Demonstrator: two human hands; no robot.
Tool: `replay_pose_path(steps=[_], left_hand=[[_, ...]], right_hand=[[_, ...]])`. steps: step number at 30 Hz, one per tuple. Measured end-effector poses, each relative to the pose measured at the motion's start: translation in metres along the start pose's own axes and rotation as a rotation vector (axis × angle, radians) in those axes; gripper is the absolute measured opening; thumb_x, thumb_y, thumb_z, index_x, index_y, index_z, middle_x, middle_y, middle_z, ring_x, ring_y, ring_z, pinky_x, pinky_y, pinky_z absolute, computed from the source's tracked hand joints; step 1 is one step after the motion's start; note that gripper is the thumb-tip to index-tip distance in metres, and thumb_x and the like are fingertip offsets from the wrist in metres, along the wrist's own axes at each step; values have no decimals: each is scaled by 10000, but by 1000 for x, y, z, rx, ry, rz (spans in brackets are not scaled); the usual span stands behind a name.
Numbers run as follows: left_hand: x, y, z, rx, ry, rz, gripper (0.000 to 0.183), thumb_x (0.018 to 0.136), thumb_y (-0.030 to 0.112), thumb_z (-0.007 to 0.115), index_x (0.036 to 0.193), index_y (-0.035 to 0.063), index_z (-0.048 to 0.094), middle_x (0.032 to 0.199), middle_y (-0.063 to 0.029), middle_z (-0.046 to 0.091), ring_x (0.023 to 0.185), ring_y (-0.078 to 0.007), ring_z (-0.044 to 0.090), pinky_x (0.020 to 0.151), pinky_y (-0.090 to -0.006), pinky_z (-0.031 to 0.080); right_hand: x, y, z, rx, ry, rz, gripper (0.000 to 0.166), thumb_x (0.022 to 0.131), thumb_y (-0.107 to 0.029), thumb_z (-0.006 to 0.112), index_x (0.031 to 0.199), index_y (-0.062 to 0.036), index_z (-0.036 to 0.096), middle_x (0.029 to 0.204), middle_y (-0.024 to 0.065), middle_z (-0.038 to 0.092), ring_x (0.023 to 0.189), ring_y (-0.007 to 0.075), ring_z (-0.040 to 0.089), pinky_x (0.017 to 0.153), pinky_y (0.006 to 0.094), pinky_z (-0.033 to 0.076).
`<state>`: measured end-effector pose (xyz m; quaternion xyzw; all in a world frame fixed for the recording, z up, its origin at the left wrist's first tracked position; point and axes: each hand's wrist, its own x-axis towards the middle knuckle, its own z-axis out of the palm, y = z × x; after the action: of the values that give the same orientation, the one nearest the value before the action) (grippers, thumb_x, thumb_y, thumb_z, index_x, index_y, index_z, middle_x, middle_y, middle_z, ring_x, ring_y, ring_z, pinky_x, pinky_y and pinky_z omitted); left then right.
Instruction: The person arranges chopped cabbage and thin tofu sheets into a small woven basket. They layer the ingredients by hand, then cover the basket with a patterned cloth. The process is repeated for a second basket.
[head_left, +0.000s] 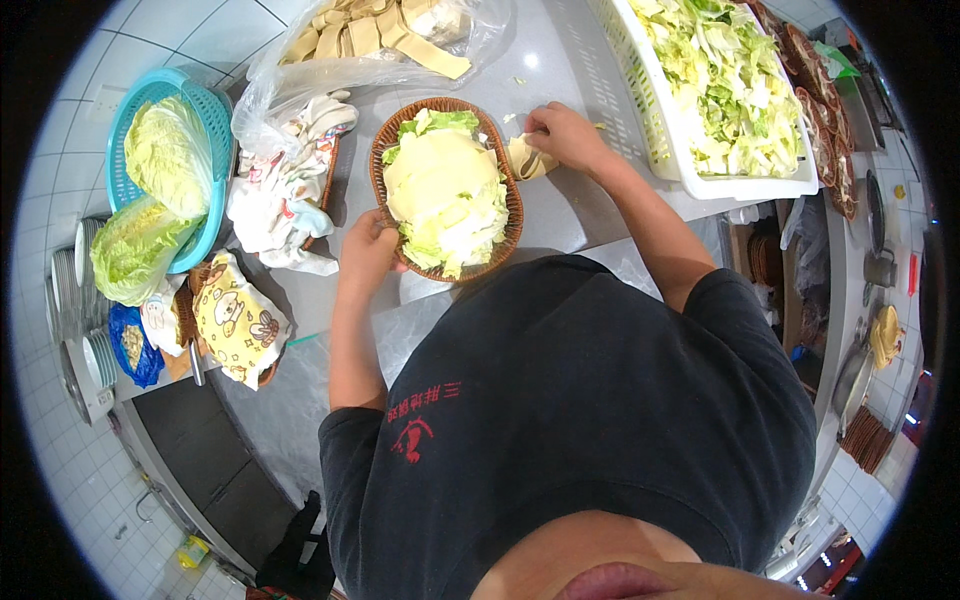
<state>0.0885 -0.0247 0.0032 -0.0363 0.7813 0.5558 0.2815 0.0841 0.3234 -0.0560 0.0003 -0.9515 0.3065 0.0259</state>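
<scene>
In front of me on the grey counter stands an oval woven basket (515, 217). Chopped cabbage (461, 244) fills it, and pale yellow bean curd sheet (439, 161) lies over the upper part. My left hand (366, 246) grips the basket's left rim, thumb on top. Just beyond the right rim, the fingers of my right hand (564, 136) pinch a folded strip of bean curd sheet (531, 163), which rests close against the basket. Part of that strip is hidden under the fingers.
At upper right is a white perforated crate (712, 184) of chopped cabbage. A clear plastic bag (262, 97) of bean curd strips lies at the top. Leftward are a turquoise colander (120, 157) with cabbage pieces, bunched cloths (277, 202) and a cloth-covered basket (240, 319).
</scene>
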Motion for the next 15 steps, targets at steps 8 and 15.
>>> replay_pose_path(steps=[8, 15], left_hand=[[-9, 12, 8, 11, 85, 47, 382, 832, 38, 470, 1181, -112, 512, 817, -139, 649, 508, -133, 586, 426, -241, 471], [2, 9, 1, -27, 148, 79, 355, 840, 45, 479, 1160, -101, 529, 779, -112, 640, 507, -120, 580, 432, -231, 460]], right_hand=[[2, 13, -32, 475, 14, 204, 163, 765, -155, 660, 907, -76, 642, 749, 93, 631, 702, 235, 617, 640, 344, 482], [1, -14, -45, -277, 216, 4, 153, 775, -146, 668, 913, -87, 643, 963, 108, 623, 896, 278, 608, 777, 371, 490]])
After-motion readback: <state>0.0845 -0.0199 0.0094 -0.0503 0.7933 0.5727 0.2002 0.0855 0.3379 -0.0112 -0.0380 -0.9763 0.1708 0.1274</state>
